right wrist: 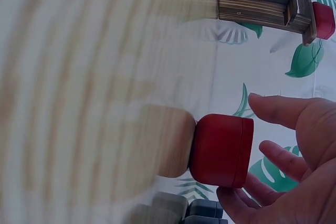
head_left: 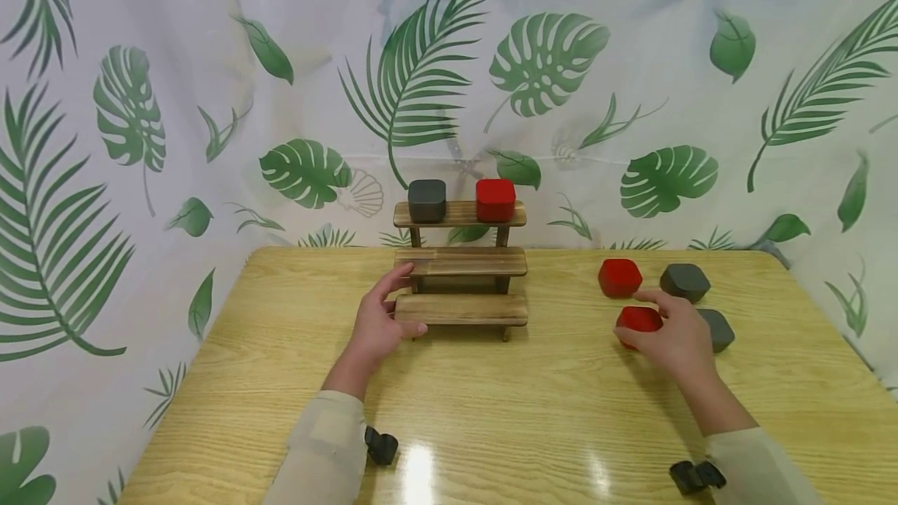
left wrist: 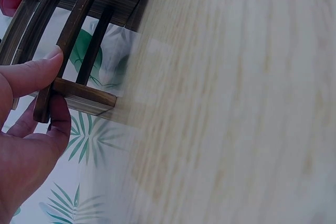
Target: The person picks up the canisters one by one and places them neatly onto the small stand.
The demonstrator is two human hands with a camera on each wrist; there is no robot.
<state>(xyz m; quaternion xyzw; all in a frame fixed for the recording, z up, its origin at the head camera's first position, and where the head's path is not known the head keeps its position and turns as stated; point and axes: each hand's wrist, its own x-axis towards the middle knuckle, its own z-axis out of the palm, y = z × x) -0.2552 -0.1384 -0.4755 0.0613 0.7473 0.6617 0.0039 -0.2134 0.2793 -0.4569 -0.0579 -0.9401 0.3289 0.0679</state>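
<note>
A three-step wooden stand (head_left: 484, 262) is at the back middle of the table. My left hand (head_left: 375, 326) grips the left end of its lowest step, thumb on one side and fingers on the other in the left wrist view. Over on the right, my right hand (head_left: 679, 341) is spread around the nearer small red box (head_left: 641, 318). In the right wrist view, the thumb stands apart from that rounded red box (right wrist: 218, 150), while a fingertip is right at its lower edge. A second red box (head_left: 620, 279) is just behind it.
Beside the red boxes are two dark grey boxes (head_left: 685, 282), the nearer partly hidden by my right hand. On the stand's top step sit a grey box (head_left: 427, 201) and a red box (head_left: 495, 201). A leaf-patterned cloth (head_left: 449, 84) hangs behind the table (head_left: 519, 419).
</note>
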